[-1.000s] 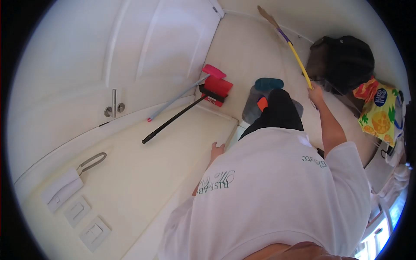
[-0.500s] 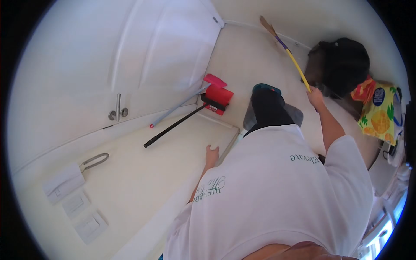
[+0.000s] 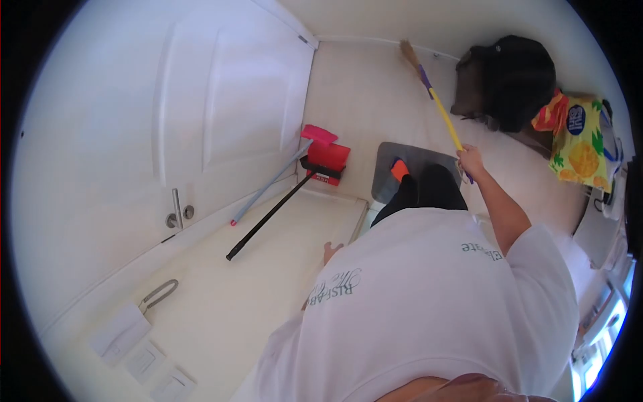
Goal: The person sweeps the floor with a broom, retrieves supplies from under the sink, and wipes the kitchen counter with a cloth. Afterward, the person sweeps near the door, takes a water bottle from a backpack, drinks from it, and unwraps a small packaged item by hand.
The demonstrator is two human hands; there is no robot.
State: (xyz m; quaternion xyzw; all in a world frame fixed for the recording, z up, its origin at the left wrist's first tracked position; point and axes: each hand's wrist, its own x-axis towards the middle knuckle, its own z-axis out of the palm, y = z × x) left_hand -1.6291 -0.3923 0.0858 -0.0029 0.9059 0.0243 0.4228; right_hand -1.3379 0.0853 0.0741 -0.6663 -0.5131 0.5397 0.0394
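My right hand (image 3: 470,159) is closed round the yellow handle of a broom (image 3: 445,119). The broom slants away from me across the pale floor. Its brown bristles are close to the far wall, left of a black bag (image 3: 519,80). My left hand (image 3: 331,250) hangs beside my body near the low white wall, its fingers apart and holding nothing. My shirt hides part of the left arm. Below, a grey mat (image 3: 392,191) lies under my feet, with one orange-tipped foot (image 3: 400,169) showing on it.
A red dustpan (image 3: 328,163), a black-handled tool (image 3: 268,221) and a pink-headed broom (image 3: 319,135) lean by the white door (image 3: 228,87). A yellow pineapple-print bag (image 3: 580,144) stands at right. An intercom handset (image 3: 120,331) hangs on the left wall.
My view has shifted, bringing the mat and orange-tipped foot into sight. The broom stays in my right hand, its bristles still near the far wall. My left hand is now partly behind my shirt.
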